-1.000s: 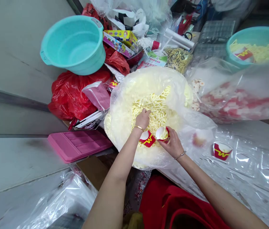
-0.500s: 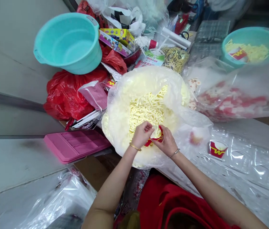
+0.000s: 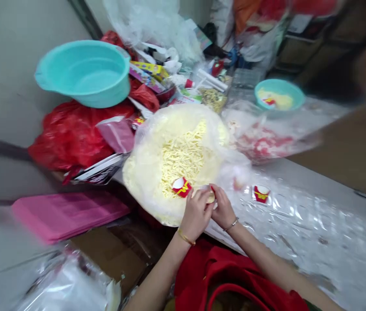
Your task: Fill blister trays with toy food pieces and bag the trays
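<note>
My left hand (image 3: 197,210) and my right hand (image 3: 223,209) meet at the near right edge of a plastic-lined heap of small pale-yellow fry-shaped pieces (image 3: 183,160). Between their closed fingers is a small fries box (image 3: 211,197), mostly hidden, with pale yellow showing at its opening. Just beyond my left fingers, a second red fries box (image 3: 182,187) with a yellow mark lies tilted on the pieces. To the right, a third red box (image 3: 261,194) sits in a clear plastic tray (image 3: 293,220).
A turquoise basin (image 3: 84,75) stands at upper left on red bags (image 3: 75,134). A pink tray (image 3: 69,214) lies below it. At right are a bag of red-and-white pieces (image 3: 263,140), a smaller turquoise bowl (image 3: 280,95) and a brown cardboard surface (image 3: 348,151).
The view has swung right. My hands have drawn nearer my body and to the right of the loose pieces, with the small box between them. The second red box now shows uncovered.
</note>
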`<state>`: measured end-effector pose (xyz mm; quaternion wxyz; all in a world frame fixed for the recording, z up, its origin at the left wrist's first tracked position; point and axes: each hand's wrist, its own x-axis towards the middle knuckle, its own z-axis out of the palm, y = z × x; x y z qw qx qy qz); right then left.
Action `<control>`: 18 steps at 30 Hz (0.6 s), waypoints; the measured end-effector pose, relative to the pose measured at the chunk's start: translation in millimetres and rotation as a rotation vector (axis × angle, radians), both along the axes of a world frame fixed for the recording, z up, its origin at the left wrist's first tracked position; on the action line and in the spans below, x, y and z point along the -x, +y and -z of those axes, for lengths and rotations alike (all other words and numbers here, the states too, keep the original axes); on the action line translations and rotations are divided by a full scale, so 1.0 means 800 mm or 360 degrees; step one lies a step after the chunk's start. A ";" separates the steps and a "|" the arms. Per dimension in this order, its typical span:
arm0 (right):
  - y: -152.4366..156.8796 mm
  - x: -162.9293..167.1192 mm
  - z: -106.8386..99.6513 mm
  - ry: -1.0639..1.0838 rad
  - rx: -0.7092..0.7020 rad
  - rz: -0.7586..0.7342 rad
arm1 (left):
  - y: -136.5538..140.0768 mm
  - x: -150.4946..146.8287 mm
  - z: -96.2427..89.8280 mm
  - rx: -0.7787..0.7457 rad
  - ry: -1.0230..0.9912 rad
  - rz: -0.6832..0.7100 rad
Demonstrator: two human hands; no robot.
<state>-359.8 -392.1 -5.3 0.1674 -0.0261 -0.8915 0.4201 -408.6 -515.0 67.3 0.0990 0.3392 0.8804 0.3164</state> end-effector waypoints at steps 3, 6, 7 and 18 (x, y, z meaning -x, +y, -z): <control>0.018 -0.029 0.003 -0.0026 -0.0062 0.0163 | 0.030 -0.023 0.012 -0.0040 0.0056 -0.0017; 0.055 -0.073 0.013 -0.0055 -0.0083 0.0385 | 0.088 -0.055 0.025 0.0169 0.0083 0.0226; 0.071 -0.090 0.016 -0.0065 -0.0075 0.0457 | 0.111 -0.069 0.028 0.0236 0.0083 0.0310; 0.290 -0.236 0.093 -0.0293 0.0484 0.1250 | 0.389 -0.121 0.130 0.0392 0.0220 0.1077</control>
